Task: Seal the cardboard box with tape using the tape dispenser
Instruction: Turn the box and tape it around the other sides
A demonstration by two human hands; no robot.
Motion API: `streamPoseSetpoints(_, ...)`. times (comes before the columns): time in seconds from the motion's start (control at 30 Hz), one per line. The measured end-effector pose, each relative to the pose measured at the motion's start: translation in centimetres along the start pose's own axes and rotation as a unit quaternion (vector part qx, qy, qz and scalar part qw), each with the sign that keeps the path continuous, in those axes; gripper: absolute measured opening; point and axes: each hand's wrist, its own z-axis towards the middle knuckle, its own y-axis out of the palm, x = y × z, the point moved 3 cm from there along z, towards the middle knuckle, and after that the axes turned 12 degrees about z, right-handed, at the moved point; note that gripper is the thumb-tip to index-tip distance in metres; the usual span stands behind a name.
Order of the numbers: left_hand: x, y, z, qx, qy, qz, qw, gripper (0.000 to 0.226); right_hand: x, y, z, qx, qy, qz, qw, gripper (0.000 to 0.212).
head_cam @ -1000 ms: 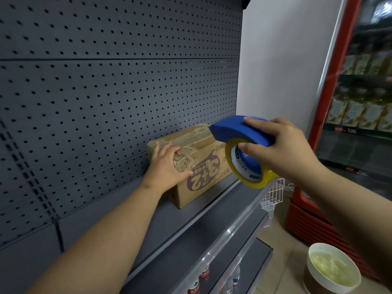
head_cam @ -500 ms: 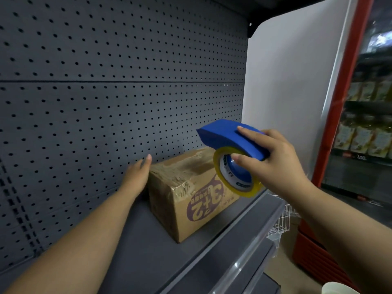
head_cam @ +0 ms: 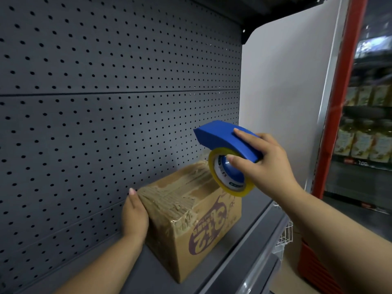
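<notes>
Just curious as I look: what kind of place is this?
Probably a shop: a dark pegboard-backed display shelf, a red-framed glass-door cooler stocked with bottles, and a cardboard box being taped.

A shop: pegboard shelving (head_cam: 118,115), glass-door drinks cooler (head_cam: 364,132) alongside.

blue dispenser (head_cam: 228,141) with yellow tape (head_cam: 230,187), brown box (head_cam: 191,219) with a purple logo, dark grey pegboard (head_cam: 106,102) dotted with holes, red fridge frame (head_cam: 339,102)
</notes>
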Motion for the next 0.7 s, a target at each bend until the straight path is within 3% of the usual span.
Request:
streamPoseSetpoints(0.13, -0.1, 1.2, -0.6, -0.017, -0.095, -0.133, 0.986, 0.057, 1.0, -0.1, 0.8, 0.003, -0.002, 0.014, 1.0, 0.058)
streamPoseSetpoints(0.33, -0.9, 0.7, 0.8, -0.051, -0.174, -0.235, 0.955, 0.035, 2.4, -0.4, 2.2, 0.002, -0.009, 0.027, 1.0, 0.057)
streamPoseSetpoints(0.4, -0.5, 0.1, 1.2, -0.074, -0.176, -0.216, 0.957, 0.026, 2.9, -0.6, 2.7, -0.006, -0.014, 0.032, 0.999, 0.058)
streamPoseSetpoints(0.47, 0.2, -0.5, 1.8, -0.074, -0.165, -0.147, 0.973, 0.032, 3.3, -0.9, 3.3, -0.011, -0.018, 0.044, 0.999, 0.06)
streamPoseSetpoints(0.6, 5.6, -2.0, 3.3, -0.005, -0.07, -0.002, 0.998, 0.046, 3.7, -1.6, 4.7, -0.016, -0.031, 0.084, 0.996, 0.058)
streamPoseSetpoints(0.63, 7.5, -1.6, 3.5, -0.023, -0.058, 0.003, 0.998, 0.047, 3.7, -1.8, 5.0, -0.017, -0.037, 0.091, 0.995, 0.057)
streamPoseSetpoints(0.7, 11.4, 0.5, 3.5, -0.141, -0.085, -0.028, 0.986, 0.054, 3.8, -2.1, 5.5, -0.018, -0.054, 0.106, 0.993, 0.057)
